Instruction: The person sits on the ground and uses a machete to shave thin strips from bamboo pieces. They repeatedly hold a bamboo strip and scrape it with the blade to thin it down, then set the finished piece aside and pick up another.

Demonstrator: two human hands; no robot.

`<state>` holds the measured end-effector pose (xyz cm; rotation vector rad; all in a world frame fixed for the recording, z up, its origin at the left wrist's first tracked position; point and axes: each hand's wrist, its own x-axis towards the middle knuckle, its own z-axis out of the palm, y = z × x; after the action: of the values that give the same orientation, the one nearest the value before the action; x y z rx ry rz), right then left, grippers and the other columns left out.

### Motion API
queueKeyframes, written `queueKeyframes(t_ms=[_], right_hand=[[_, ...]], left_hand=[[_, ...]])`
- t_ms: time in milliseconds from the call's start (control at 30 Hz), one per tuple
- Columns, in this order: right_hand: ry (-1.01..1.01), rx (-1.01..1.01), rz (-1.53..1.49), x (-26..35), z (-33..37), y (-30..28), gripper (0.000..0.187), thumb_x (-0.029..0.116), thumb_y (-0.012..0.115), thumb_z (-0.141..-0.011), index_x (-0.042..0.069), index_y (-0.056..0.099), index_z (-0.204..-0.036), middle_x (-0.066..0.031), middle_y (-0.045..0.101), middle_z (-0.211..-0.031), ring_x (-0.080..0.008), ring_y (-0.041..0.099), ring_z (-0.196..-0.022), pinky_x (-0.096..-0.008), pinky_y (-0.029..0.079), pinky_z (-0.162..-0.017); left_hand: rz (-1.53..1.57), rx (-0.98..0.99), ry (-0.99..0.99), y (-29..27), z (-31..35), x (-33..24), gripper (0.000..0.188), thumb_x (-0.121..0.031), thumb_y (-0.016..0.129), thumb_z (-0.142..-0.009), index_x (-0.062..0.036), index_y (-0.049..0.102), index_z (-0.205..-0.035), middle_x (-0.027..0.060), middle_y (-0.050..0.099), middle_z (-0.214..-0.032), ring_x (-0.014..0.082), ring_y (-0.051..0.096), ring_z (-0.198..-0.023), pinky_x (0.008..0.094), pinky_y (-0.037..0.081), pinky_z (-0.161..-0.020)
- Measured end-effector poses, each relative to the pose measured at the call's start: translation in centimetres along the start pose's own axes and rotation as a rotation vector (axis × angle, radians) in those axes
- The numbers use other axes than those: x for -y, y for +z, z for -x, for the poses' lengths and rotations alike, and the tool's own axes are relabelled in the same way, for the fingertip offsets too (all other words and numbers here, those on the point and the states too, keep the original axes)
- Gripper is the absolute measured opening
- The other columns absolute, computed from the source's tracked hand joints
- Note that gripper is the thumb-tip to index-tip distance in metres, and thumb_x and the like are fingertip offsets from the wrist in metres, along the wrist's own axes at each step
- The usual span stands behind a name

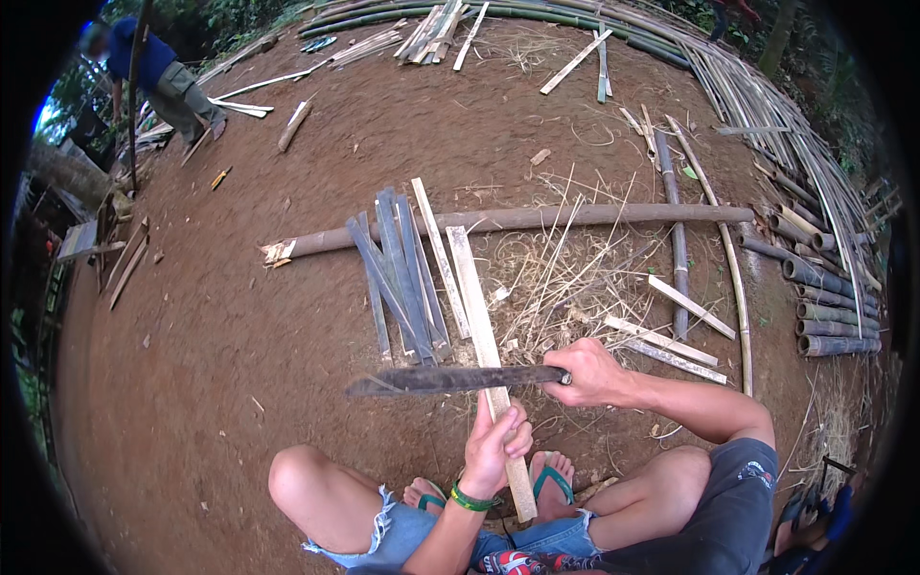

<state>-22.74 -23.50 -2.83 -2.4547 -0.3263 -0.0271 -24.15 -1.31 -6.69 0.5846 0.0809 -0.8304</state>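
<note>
While its far end reaches toward a brown pole (532, 219) lying on the ground, the pale bamboo strip (471, 307) slants back to the seated person, its near end appearing between the sandalled feet (553, 484). The left hand (498, 446) grasps the strip's lower part, fingers curled around it, the forearm rising from the lower edge with a green wristband (473, 499) at the wrist. The right hand (589, 374) is clenched on the handle of a machete (441, 380), its forearm coming in from the right and the elbow bent outward. The blade points left and crosses over the strip just beyond the left hand; whether it touches cannot be told.

Left of the strip lie several dark strips (398, 259); to its right are tangled shavings (556, 278). Farther right, thick bamboo lengths (837, 307) are stacked. At the upper left, another person (153, 72) bends forward, well apart.
</note>
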Motion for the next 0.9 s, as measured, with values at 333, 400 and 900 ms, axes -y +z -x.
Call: queueKeyframes(t_ms=[333, 400, 900], right_hand=[[-0.178, 0.03, 0.191, -0.7, 1.2, 1.6, 0.023, 0.015, 0.076, -0.066, 0.005, 0.057, -0.074, -0.011, 0.061, -0.063, -0.0348, 0.065, -0.059, -0.0482, 0.052, -0.053], [-0.158, -0.026, 0.251, -1.8, 0.8, 0.9, 0.024, 0.015, 0.076, -0.065, 0.005, 0.056, -0.074, -0.01, 0.061, -0.063, -0.0331, 0.065, -0.059, -0.0476, 0.052, -0.053], [0.267, -0.286, 0.566, -11.5, -4.4, -8.5, 0.017, 0.025, 0.071, -0.076, 0.008, 0.071, -0.077, -0.02, 0.065, -0.064, -0.0407, 0.067, -0.065, -0.0507, 0.055, -0.065]], left_hand=[[-0.378, -0.073, 0.022, 1.3, 1.1, 0.4, 0.063, -0.002, 0.053, -0.1, -0.0175, 0.021, -0.152, -0.0039, 0.042, -0.077, 0.0042, 0.036, -0.056, 0.0234, 0.03, -0.049], [-0.4, -0.064, 0.033, 2.0, 1.5, 0.1, 0.069, -0.001, 0.053, -0.1, -0.0178, 0.016, -0.157, -0.0034, 0.043, -0.08, 0.0042, 0.036, -0.055, 0.0232, 0.03, -0.049], [-0.219, 0.125, -0.107, 1.7, 2.2, 0.4, 0.065, -0.01, 0.048, -0.105, -0.0244, 0.014, -0.158, -0.0027, 0.042, -0.083, 0.0041, 0.033, -0.056, 0.0203, 0.028, -0.048]])
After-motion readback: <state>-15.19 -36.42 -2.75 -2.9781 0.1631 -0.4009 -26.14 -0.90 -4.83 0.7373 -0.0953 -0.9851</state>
